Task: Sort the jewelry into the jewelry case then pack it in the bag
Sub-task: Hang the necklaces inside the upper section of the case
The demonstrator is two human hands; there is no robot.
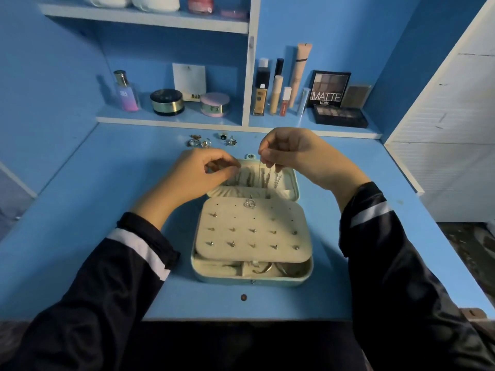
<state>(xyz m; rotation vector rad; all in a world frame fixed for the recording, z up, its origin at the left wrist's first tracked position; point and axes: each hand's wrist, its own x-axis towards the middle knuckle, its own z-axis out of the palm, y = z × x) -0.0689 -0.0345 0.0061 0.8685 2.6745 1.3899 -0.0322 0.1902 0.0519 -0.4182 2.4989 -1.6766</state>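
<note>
Right hand [297, 153] pinches necklace chain [261, 170], dangling into jewelry case [227, 281] lid just below. Left hand [206, 170] curled alongside, grip unclear. Risk: chain snags neighbouring chains. Loose rings [203, 141] wait beyond both hands.

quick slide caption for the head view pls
Right hand pinches a necklace chain over the open jewelry case, left hand beside it; loose rings lie behind.

dark glossy sleeves [80, 303], white band [139, 250] above each ribbed cuff [142, 226]

Right hand [297, 153] pinching necklace [261, 167], open jewelry case [251, 279]
</note>
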